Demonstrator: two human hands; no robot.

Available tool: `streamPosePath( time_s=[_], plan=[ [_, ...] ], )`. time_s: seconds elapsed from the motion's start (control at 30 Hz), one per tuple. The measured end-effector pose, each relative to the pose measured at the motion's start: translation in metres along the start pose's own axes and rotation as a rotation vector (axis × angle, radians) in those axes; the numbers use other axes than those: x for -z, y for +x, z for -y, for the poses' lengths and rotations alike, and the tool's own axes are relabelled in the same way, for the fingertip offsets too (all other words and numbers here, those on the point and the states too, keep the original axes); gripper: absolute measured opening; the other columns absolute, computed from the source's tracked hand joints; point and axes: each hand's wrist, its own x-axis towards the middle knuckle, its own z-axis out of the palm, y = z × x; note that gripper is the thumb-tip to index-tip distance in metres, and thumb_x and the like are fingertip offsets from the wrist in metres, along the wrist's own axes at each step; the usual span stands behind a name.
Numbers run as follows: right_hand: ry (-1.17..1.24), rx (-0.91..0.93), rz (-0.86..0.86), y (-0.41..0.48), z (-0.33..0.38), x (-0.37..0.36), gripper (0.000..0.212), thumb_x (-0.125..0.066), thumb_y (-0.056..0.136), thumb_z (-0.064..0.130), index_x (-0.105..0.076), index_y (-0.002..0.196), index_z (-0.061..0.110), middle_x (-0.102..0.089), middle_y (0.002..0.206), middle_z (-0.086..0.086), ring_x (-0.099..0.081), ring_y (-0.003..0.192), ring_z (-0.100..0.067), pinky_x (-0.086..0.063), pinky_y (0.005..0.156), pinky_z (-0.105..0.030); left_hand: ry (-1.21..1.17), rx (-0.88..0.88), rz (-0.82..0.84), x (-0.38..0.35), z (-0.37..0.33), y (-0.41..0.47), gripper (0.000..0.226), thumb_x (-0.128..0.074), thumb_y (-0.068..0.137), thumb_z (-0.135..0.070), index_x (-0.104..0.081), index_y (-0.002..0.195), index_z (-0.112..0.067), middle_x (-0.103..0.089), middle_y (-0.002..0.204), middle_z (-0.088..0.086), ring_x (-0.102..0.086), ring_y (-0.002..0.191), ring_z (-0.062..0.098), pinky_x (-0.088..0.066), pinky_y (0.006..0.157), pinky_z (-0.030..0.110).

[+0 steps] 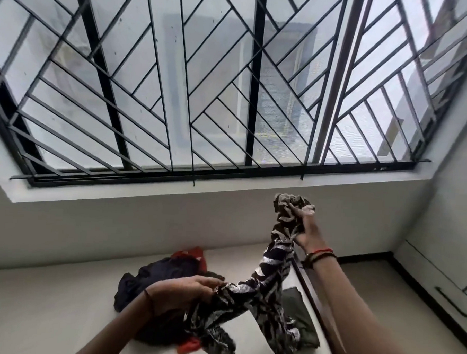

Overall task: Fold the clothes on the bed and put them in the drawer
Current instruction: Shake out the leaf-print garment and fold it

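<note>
A black-and-white patterned garment (265, 282) hangs stretched between my two hands above the bed (47, 310). My right hand (303, 228) grips its bunched upper end, raised in front of the wall. Lower down, my left hand (184, 289) grips the garment's other part just over the pile. On the pale sheet lie a dark navy garment (153, 277), a red-orange cloth (194, 255) partly under it, and an olive green folded piece (298, 321) near the bed's right edge.
A large window with a black metal grille (204, 95) fills the wall behind the bed. A dark wooden bed edge (317, 309) runs along the right. White drawers with a black handle (451, 302) stand at the far right, past a strip of floor.
</note>
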Motion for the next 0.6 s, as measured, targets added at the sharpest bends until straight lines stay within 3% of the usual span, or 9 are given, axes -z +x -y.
streamPosePath(
  time_s=[0.03,0.07,0.1,0.17,0.27,0.33,0.4,0.47,0.6],
  plan=[
    [-0.031,-0.003,0.046,-0.004,0.001,-0.010,0.011,-0.070,0.072,0.007,-0.075,0.081,0.008,-0.073,0.076,-0.004,-0.068,0.067,-0.013,-0.055,0.065,-0.024,0.089,0.016,-0.022,0.009,0.003,0.004,0.054,-0.061,0.076,-0.022,-0.055,0.129,-0.013,-0.063,0.120,0.006,-0.056,0.107,0.019,-0.044,0.094,0.033],
    [-0.043,-0.020,0.116,-0.006,0.002,-0.018,0.025,-0.078,0.063,0.010,-0.075,0.088,0.008,-0.074,0.081,-0.004,-0.068,0.072,-0.014,-0.055,0.068,-0.024,0.177,0.009,-0.087,0.015,0.000,0.008,0.060,-0.069,0.071,-0.036,-0.057,0.126,-0.015,-0.065,0.112,0.001,-0.057,0.100,0.014,-0.044,0.087,0.032],
    [-0.061,-0.030,0.185,-0.010,0.004,-0.025,0.033,-0.079,0.063,0.012,-0.073,0.095,0.008,-0.074,0.085,-0.003,-0.068,0.074,-0.013,-0.055,0.069,-0.024,0.219,-0.036,-0.173,0.022,-0.006,0.012,0.073,-0.077,0.061,-0.052,-0.057,0.122,-0.016,-0.065,0.106,-0.001,-0.058,0.094,0.009,-0.044,0.082,0.030],
    [-0.085,0.001,0.293,-0.019,0.004,-0.041,0.025,-0.068,0.074,0.010,-0.071,0.099,0.007,-0.073,0.088,-0.003,-0.069,0.074,-0.012,-0.055,0.069,-0.023,0.183,-0.173,-0.340,0.032,-0.027,0.020,0.091,-0.077,0.046,-0.073,-0.052,0.117,-0.022,-0.061,0.112,-0.001,-0.058,0.095,0.005,-0.047,0.085,0.027],
    [-0.157,-0.027,0.376,-0.030,0.000,-0.062,0.034,-0.077,0.065,0.012,-0.074,0.099,0.008,-0.073,0.091,-0.005,-0.068,0.082,-0.016,-0.054,0.078,-0.024,0.140,-0.401,-0.390,0.030,-0.077,0.020,0.072,-0.073,0.063,-0.061,-0.046,0.123,-0.034,-0.049,0.134,-0.003,-0.047,0.123,0.010,-0.045,0.097,0.021],
    [-0.192,-0.016,0.417,-0.035,-0.002,-0.070,0.034,-0.074,0.072,0.013,-0.072,0.105,0.007,-0.072,0.099,-0.008,-0.065,0.094,-0.023,-0.050,0.091,-0.031,0.124,-0.499,-0.340,0.024,-0.104,0.025,0.062,-0.071,0.075,-0.042,-0.042,0.129,-0.034,-0.047,0.136,-0.005,-0.043,0.128,0.008,-0.039,0.105,0.024],
    [-0.201,0.010,0.444,-0.045,0.002,-0.077,0.025,-0.058,0.081,0.011,-0.073,0.100,0.006,-0.073,0.099,-0.008,-0.068,0.090,-0.021,-0.051,0.090,-0.032,0.056,-0.566,-0.309,0.020,-0.123,0.031,0.064,-0.073,0.074,-0.044,-0.040,0.129,-0.039,-0.052,0.129,-0.009,-0.048,0.119,-0.001,-0.040,0.103,0.022],
    [-0.198,0.015,0.489,-0.053,0.009,-0.082,0.027,-0.051,0.082,0.010,-0.075,0.095,0.007,-0.073,0.096,-0.009,-0.070,0.086,-0.020,-0.056,0.082,-0.031,-0.045,-0.619,-0.327,0.018,-0.136,0.036,0.049,-0.067,0.084,-0.034,-0.045,0.127,-0.035,-0.060,0.120,-0.005,-0.058,0.105,-0.004,-0.047,0.088,0.016],
    [-0.285,0.139,0.479,-0.057,0.018,-0.087,0.029,-0.072,0.067,0.006,-0.073,0.096,0.003,-0.073,0.097,-0.011,-0.070,0.087,-0.021,-0.057,0.080,-0.030,-0.047,-0.682,-0.332,0.016,-0.160,0.033,0.021,-0.056,0.093,-0.021,-0.058,0.113,-0.017,-0.066,0.104,0.002,-0.062,0.090,0.005,-0.049,0.078,0.015]
  ],
)
